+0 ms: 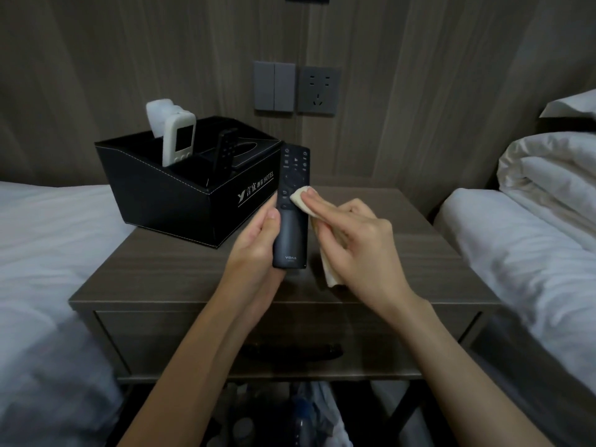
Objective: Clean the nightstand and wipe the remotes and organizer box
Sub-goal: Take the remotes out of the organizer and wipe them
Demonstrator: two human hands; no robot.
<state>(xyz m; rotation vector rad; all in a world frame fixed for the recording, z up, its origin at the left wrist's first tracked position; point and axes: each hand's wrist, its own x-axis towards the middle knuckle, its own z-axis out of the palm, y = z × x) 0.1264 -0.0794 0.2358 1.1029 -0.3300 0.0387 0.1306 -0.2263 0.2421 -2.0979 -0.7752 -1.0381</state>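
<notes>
- The left hand (258,240) holds the long black remote (292,204) up over the nightstand (403,269). Its fingers curl round the lower half, and the thumb lies on the left edge.
- The right hand (354,240) pinches a small pale cloth (330,269) and presses it on the buttons near the middle of the remote.
- To do this well, I think the cloth should go in short rubs from the top buttons down to the bottom, then round the sides and the back.
- Press softly, so no button gets pushed in hard. The left hand needs a firm hold so the remote does not slip.
- The organizer box (167,195) is black and sits at the back left of the nightstand. A white remote (179,140) and a small black remote (224,153) stand in it.
- The nightstand top is brown wood, with a drawer (193,337) below.
- The left bed (48,253) and the right bed (532,253) have white sheets. On the wall behind are a switch (274,86) and a socket (318,91).
</notes>
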